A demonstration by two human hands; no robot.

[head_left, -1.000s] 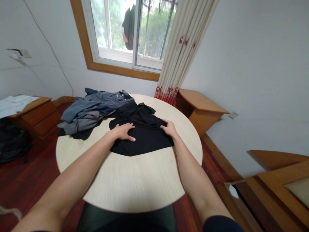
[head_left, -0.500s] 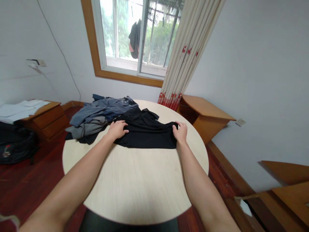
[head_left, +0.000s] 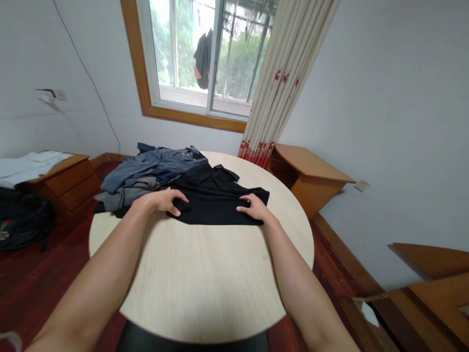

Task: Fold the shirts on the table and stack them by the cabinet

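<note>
A black garment (head_left: 216, 208), its near part folded into a band with a straight front edge, lies on the round pale table (head_left: 205, 274). Over its left end is my left hand (head_left: 166, 200), thumb and fingers apart. My right hand (head_left: 254, 208) rests on the right part of the cloth, fingers spread from the thumb. Neither hand shows cloth pinched in it. The far part of the garment is rumpled and has what looks like a collar or sleeve. Behind my left hand is a heap of grey-blue clothes (head_left: 154, 164), touching the black garment.
Behind the table are a window (head_left: 205, 58) and a curtain (head_left: 278, 88) with red flowers. A wooden cabinet (head_left: 311, 166) stands at the right. On the left are a drawer unit (head_left: 69, 181) with papers and a black backpack (head_left: 22, 220).
The near part of the black garment was drawn away from me and is now a narrower band. My right hand went out to its right end, then came back inward; my left hand shifted left.
</note>
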